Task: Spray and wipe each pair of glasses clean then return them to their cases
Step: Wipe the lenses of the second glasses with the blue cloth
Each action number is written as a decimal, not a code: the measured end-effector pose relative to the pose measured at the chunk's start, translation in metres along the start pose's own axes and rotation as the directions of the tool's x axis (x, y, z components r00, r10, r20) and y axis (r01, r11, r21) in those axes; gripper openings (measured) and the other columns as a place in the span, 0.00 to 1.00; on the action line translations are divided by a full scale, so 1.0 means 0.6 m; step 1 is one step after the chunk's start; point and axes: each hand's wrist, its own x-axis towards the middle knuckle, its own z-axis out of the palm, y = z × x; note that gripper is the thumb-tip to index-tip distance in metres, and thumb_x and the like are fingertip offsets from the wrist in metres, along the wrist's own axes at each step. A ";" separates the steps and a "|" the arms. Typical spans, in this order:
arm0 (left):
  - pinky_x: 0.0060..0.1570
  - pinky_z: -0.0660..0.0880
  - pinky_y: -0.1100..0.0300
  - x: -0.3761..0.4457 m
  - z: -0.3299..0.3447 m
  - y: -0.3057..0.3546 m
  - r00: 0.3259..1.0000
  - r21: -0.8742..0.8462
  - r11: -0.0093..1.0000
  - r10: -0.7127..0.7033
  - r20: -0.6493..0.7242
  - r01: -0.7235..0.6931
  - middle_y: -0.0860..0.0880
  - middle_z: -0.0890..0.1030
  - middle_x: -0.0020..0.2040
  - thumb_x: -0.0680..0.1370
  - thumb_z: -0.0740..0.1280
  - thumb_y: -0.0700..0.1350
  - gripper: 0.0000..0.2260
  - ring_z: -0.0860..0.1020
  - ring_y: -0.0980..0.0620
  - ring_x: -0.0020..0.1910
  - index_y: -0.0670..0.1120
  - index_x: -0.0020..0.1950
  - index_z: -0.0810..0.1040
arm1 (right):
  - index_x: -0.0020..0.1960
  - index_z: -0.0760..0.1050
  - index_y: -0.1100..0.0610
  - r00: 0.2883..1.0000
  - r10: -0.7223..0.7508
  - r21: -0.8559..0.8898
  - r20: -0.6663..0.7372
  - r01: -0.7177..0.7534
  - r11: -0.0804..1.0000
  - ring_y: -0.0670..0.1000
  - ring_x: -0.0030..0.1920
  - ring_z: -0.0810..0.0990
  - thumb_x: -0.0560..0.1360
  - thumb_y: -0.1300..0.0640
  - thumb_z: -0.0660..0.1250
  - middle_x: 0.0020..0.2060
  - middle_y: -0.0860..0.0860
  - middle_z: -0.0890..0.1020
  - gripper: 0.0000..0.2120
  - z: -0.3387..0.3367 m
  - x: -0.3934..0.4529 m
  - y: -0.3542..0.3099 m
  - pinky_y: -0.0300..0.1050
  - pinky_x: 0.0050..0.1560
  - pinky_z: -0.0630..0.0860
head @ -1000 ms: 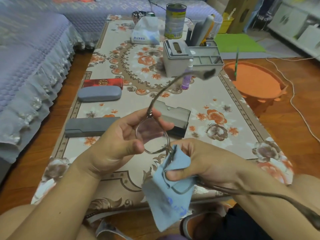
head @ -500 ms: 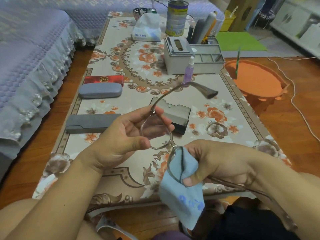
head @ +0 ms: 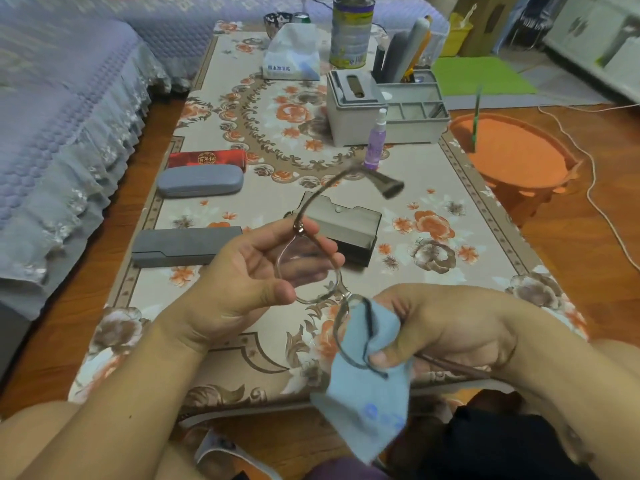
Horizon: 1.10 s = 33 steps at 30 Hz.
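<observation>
The left hand (head: pixel 249 271) pinches the glasses (head: pixel 308 268) by one lens rim. The right hand (head: pixel 446 327) grips a blue cloth (head: pixel 367 393) around the other lens.

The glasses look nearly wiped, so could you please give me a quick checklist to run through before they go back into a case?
1. Glasses held securely: ok, left hand holds one lens rim.
2. Cloth on the other lens: ok, right hand pinches it there.
3. Lenses free of smears: cannot tell.
4. Temples folded: not ok, both open.
5. Open case ready: ok, on the table behind the hands.
6. Spray bottle clear of the path: ok, upright farther back.
</observation>
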 end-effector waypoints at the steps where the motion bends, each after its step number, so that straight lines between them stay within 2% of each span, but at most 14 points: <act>1: 0.64 0.75 0.51 0.001 0.001 0.000 1.000 -0.005 1.000 -0.010 0.000 0.010 0.42 0.82 0.61 0.69 0.80 0.45 0.28 0.79 0.40 0.64 0.47 0.67 0.77 | 0.49 0.83 0.61 1.000 0.025 -0.043 0.004 -0.025 0.999 0.51 0.45 0.85 0.76 0.74 0.65 0.45 0.55 0.86 0.13 0.000 0.001 -0.002 0.45 0.49 0.81; 4: 0.62 0.76 0.52 0.003 0.000 0.006 1.000 -0.036 0.999 -0.022 -0.021 0.021 0.43 0.82 0.61 0.68 0.80 0.47 0.28 0.80 0.41 0.63 0.47 0.67 0.78 | 0.44 0.84 0.57 0.999 0.007 -0.092 -0.039 -0.011 0.996 0.49 0.42 0.85 0.76 0.75 0.65 0.40 0.52 0.86 0.15 0.010 0.005 -0.011 0.41 0.45 0.81; 8: 0.62 0.77 0.53 -0.001 0.004 0.004 0.996 0.008 0.997 -0.078 0.036 0.078 0.43 0.83 0.61 0.67 0.79 0.49 0.28 0.80 0.41 0.63 0.49 0.67 0.78 | 0.52 0.81 0.67 0.996 -0.071 -0.055 -0.056 0.068 0.996 0.51 0.43 0.85 0.75 0.73 0.67 0.43 0.56 0.86 0.08 0.022 0.017 -0.007 0.44 0.49 0.82; 10: 0.61 0.77 0.54 -0.003 0.009 0.000 0.995 0.007 0.996 -0.091 0.043 0.090 0.44 0.83 0.60 0.68 0.79 0.49 0.28 0.81 0.42 0.63 0.49 0.67 0.78 | 0.54 0.80 0.68 0.988 -0.127 -0.033 -0.082 0.125 0.992 0.54 0.45 0.84 0.73 0.70 0.68 0.46 0.59 0.84 0.10 0.027 0.022 -0.005 0.48 0.55 0.81; 14: 0.62 0.76 0.53 -0.002 0.002 0.007 0.999 -0.017 0.999 -0.034 -0.012 0.034 0.44 0.83 0.61 0.68 0.80 0.46 0.26 0.80 0.41 0.63 0.46 0.65 0.79 | 0.56 0.80 0.68 0.939 -0.222 0.065 -0.262 0.247 0.967 0.61 0.54 0.82 0.74 0.65 0.67 0.54 0.65 0.82 0.13 0.021 0.018 0.001 0.61 0.65 0.73; 17: 0.63 0.76 0.53 -0.004 0.004 0.001 0.998 0.015 1.000 0.009 -0.057 -0.009 0.44 0.82 0.62 0.68 0.80 0.44 0.26 0.80 0.41 0.64 0.49 0.64 0.79 | 0.60 0.78 0.70 0.891 -0.221 0.105 -0.396 0.284 0.953 0.62 0.57 0.82 0.74 0.64 0.70 0.57 0.67 0.82 0.16 -0.001 0.004 -0.001 0.57 0.64 0.77; 19: 0.62 0.76 0.53 -0.006 0.004 -0.002 0.997 0.028 0.999 0.019 -0.074 -0.017 0.44 0.82 0.62 0.67 0.81 0.45 0.26 0.80 0.41 0.64 0.49 0.64 0.79 | 0.58 0.78 0.70 0.818 -0.230 0.073 -0.528 0.313 0.947 0.62 0.55 0.82 0.75 0.65 0.70 0.56 0.68 0.82 0.14 -0.025 -0.008 -0.011 0.56 0.62 0.79; 22: 0.63 0.76 0.52 -0.008 -0.005 0.001 0.994 0.055 0.998 0.024 -0.104 -0.018 0.43 0.82 0.61 0.66 0.82 0.46 0.27 0.79 0.39 0.64 0.50 0.63 0.80 | 0.55 0.80 0.64 0.619 -0.286 -0.071 -0.732 0.348 0.935 0.59 0.50 0.84 0.80 0.65 0.63 0.49 0.60 0.86 0.09 -0.074 -0.034 -0.035 0.48 0.46 0.84; 23: 0.63 0.76 0.52 -0.007 -0.008 0.001 0.992 0.056 0.998 0.019 -0.124 -0.012 0.43 0.82 0.62 0.65 0.82 0.46 0.27 0.79 0.39 0.65 0.50 0.63 0.80 | 0.55 0.81 0.63 0.577 -0.297 -0.127 -0.761 0.317 0.940 0.61 0.50 0.84 0.82 0.64 0.61 0.48 0.59 0.86 0.09 -0.088 -0.045 -0.044 0.50 0.45 0.84; 24: 0.63 0.76 0.52 -0.006 -0.011 0.000 0.990 0.055 0.998 0.013 -0.143 -0.006 0.43 0.82 0.62 0.64 0.83 0.46 0.28 0.79 0.39 0.65 0.51 0.62 0.81 | 0.55 0.81 0.62 0.566 -0.306 -0.182 -0.766 0.265 0.947 0.62 0.51 0.84 0.82 0.63 0.61 0.48 0.59 0.86 0.10 -0.097 -0.057 -0.055 0.54 0.48 0.83; 26: 0.63 0.77 0.52 -0.003 -0.016 -0.004 0.985 0.065 0.998 0.010 -0.172 0.001 0.43 0.83 0.62 0.63 0.83 0.46 0.28 0.79 0.39 0.64 0.53 0.62 0.82 | 0.54 0.81 0.62 0.629 -0.332 -0.264 -0.703 0.202 0.943 0.62 0.47 0.84 0.81 0.64 0.62 0.46 0.62 0.85 0.09 -0.100 -0.076 -0.076 0.60 0.52 0.81; 30: 0.61 0.78 0.54 0.007 -0.016 -0.011 0.978 0.061 0.998 -0.006 -0.206 0.019 0.43 0.83 0.62 0.61 0.85 0.47 0.29 0.80 0.40 0.63 0.53 0.61 0.83 | 0.53 0.83 0.58 0.840 -0.365 -0.158 -0.402 0.330 0.931 0.51 0.43 0.83 0.70 0.66 0.71 0.44 0.55 0.84 0.12 -0.053 -0.089 -0.122 0.45 0.42 0.82; 32: 0.60 0.78 0.56 0.010 -0.013 -0.011 0.979 0.030 0.999 -0.009 -0.205 0.015 0.43 0.83 0.61 0.61 0.85 0.46 0.29 0.81 0.42 0.62 0.52 0.61 0.82 | 0.55 0.83 0.56 0.893 -0.340 -0.178 -0.296 0.298 0.938 0.50 0.44 0.83 0.70 0.67 0.72 0.44 0.53 0.84 0.15 -0.028 -0.074 -0.129 0.43 0.43 0.81; 33: 0.59 0.78 0.56 0.010 -0.012 -0.011 0.981 0.012 1.000 -0.001 -0.194 0.003 0.43 0.83 0.61 0.62 0.84 0.45 0.29 0.81 0.42 0.62 0.51 0.61 0.81 | 0.56 0.82 0.54 0.897 -0.327 -0.265 -0.297 0.251 0.931 0.50 0.44 0.84 0.71 0.67 0.73 0.44 0.51 0.84 0.15 -0.022 -0.062 -0.125 0.43 0.45 0.81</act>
